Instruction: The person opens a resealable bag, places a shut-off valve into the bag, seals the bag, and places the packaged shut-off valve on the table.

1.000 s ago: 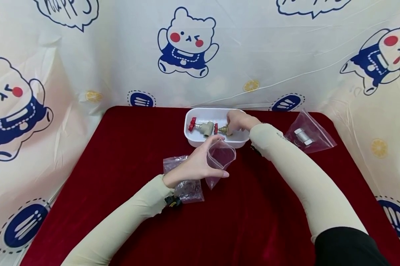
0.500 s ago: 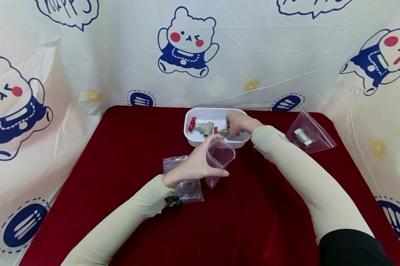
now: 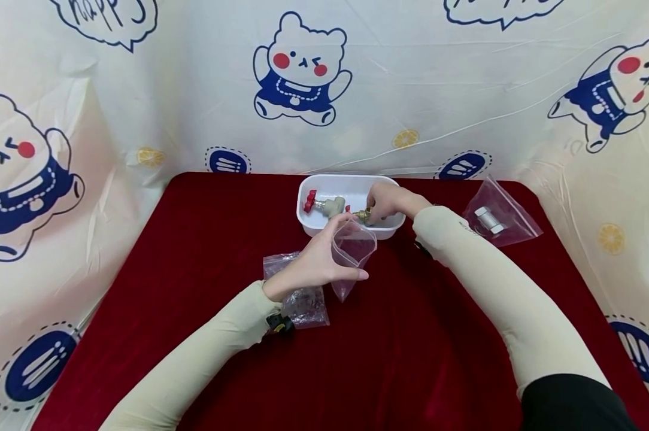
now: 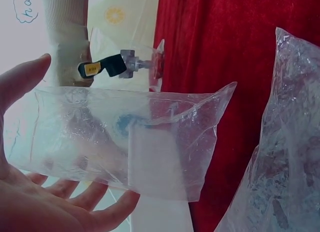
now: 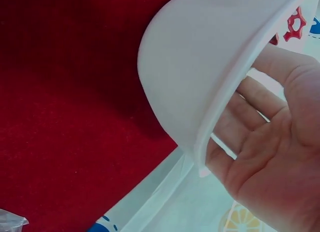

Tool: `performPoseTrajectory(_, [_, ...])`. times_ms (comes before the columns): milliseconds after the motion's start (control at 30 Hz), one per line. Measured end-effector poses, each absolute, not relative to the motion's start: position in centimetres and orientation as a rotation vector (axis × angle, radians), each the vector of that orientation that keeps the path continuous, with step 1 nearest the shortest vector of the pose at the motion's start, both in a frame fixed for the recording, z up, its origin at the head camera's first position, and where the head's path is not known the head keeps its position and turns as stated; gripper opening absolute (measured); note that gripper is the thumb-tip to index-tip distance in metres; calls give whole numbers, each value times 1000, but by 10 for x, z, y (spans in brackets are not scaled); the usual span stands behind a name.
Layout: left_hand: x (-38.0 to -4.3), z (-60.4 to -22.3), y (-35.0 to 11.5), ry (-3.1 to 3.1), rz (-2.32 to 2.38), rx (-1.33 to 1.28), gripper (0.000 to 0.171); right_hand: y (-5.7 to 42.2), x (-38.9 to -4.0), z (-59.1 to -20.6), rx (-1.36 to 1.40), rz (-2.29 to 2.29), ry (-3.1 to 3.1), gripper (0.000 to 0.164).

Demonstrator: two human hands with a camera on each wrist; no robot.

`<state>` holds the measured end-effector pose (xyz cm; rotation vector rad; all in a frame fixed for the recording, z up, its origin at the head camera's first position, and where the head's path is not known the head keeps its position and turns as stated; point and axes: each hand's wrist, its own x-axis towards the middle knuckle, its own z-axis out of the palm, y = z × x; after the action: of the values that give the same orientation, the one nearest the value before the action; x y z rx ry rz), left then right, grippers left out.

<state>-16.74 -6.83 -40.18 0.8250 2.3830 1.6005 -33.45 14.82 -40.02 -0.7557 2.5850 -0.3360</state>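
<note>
My left hand (image 3: 316, 260) holds a clear zip bag (image 3: 359, 251) with its mouth spread between thumb and fingers. In the left wrist view the see-through bag (image 4: 165, 142) looks empty. My right hand (image 3: 388, 200) reaches down into a white plastic tub (image 3: 308, 226), its fingertips at a brass valve (image 3: 364, 214) with a small red handle. In the right wrist view the tub wall hides those fingertips. Left of the brass valve in the tub lies a grey valve (image 3: 332, 206) with a red handwheel (image 3: 310, 201).
On the red cloth (image 3: 195, 239), a crumpled clear zip bag (image 3: 305, 308) lies under my left wrist. At the back right lies another clear bag (image 3: 510, 218) containing a white pipe fitting (image 3: 488, 219). A printed curtain (image 3: 411, 78) stands behind the tub.
My left hand and its bag have shifted slightly up and left, nearer the tub. The brass valve has turned a little at my right fingertips, and the right forearm has moved slightly right.
</note>
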Motion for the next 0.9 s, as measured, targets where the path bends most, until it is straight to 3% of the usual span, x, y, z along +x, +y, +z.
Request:
performPoseTrajectory(367, [-170,-407,-65,2375,1620,839,98,146,-311,-394,-876,-476,2729,28])
performPoseTrajectory(667, [-170,-409,-63,2393,1598,821,99,145,-302,-395,-822,-518,2864,20])
performPoseTrajectory(900, [-169,-410,-64,2403,1590,810,96,144,-298,-395,-740,-517,2917,25])
